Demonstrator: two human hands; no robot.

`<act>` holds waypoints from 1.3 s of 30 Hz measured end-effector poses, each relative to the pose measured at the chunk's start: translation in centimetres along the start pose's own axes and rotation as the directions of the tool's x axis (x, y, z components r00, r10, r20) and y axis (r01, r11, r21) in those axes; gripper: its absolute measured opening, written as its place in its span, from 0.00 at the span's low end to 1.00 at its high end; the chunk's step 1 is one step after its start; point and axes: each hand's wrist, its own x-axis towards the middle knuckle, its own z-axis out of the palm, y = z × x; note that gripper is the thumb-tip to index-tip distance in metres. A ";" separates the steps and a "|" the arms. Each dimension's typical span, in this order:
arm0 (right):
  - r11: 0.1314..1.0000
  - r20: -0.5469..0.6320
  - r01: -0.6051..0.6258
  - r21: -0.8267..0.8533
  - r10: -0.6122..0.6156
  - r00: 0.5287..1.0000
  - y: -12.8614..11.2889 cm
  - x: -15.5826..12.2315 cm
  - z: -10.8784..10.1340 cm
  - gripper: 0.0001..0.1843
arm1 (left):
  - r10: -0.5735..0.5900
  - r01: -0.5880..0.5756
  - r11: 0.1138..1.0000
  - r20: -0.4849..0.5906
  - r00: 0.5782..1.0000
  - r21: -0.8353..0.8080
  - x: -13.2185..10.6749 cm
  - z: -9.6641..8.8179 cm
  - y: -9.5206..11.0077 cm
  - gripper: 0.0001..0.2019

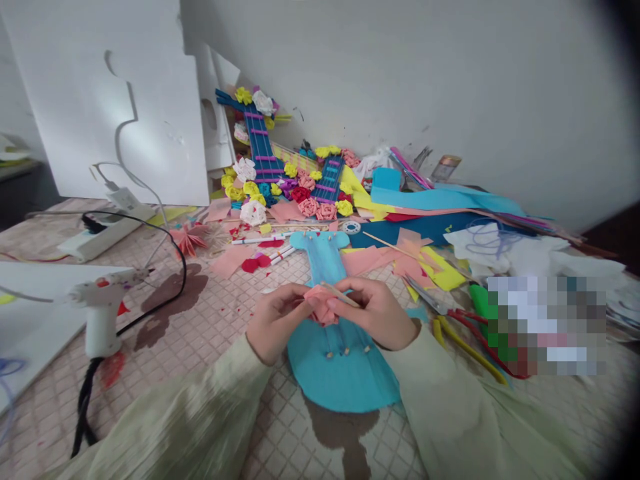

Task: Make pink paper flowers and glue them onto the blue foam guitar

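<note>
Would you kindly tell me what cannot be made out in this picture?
All in the head view:
Middle of the flat blue guitar-shaped piece: hidden by the left hand, right hand and pink folded-paper flower.
Right part of the bright green object: covered by pixelation.
Left side of the flat white board: cut off by the picture's edge.
Contents of the small brown-lidded jar: too small, blurred.

Craft workspace: glue gun [103, 323], paper flowers [253, 213], scraps [230, 262]
</note>
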 end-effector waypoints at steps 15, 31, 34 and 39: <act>0.828 -0.026 0.218 -0.517 -0.270 0.963 0.1 -0.2 -0.3 0.16 | -0.137 0.136 0.991 -0.129 0.982 -0.019 0.6 -0.2 0.3 0.08; 0.720 -0.010 0.322 -0.615 -0.415 0.910 1.4 0.4 -0.2 0.09 | -0.035 0.041 0.997 -0.090 0.995 0.065 0.4 0.0 -0.1 0.09; 0.735 0.011 0.407 -0.542 -0.478 0.878 1.5 0.5 -0.1 0.08 | 0.009 -0.005 0.998 -0.056 0.998 0.070 0.3 -0.1 -0.1 0.08; 0.767 -0.040 0.412 -0.492 -0.493 0.869 1.4 0.4 0.1 0.07 | -0.019 0.019 1.000 -0.058 0.998 0.004 0.3 -0.1 0.4 0.11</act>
